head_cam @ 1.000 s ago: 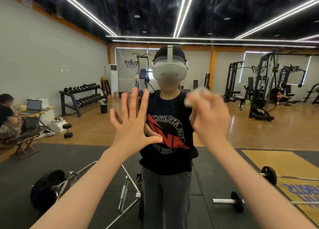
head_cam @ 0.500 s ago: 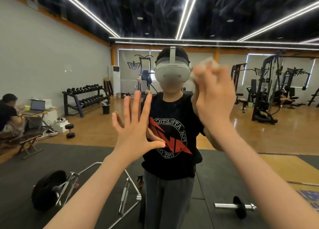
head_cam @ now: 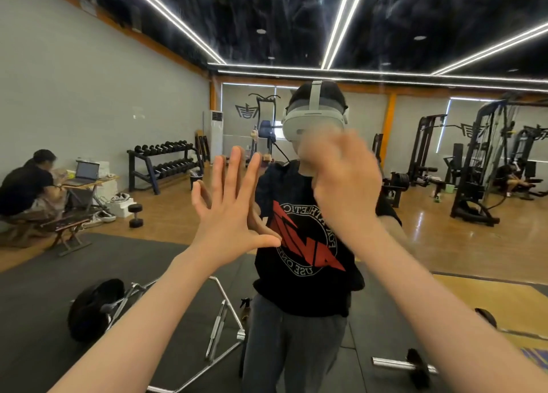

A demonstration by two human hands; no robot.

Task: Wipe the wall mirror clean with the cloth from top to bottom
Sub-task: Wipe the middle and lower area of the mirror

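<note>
The mirror [head_cam: 89, 96] fills our whole view, and our right hand [head_cam: 345, 182] has swung back leftward across it at head height since half a second ago, motion-blurred, curled as if round the cloth (hidden now, so we cannot tell). Our left hand [head_cam: 229, 215] stays flat, fingers spread wide, so we judge the wiping is mid-pass, lower glass remaining.

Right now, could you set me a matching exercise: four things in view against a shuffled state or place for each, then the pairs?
Things:
1. left hand
2. right hand
3. laptop
4. dumbbell rack

States:
a. open, far left
b. motion-blurred, fingers curled
c. black, two tiers
d. fingers straight and spread

Pairs: 1-d; 2-b; 3-a; 4-c
</note>
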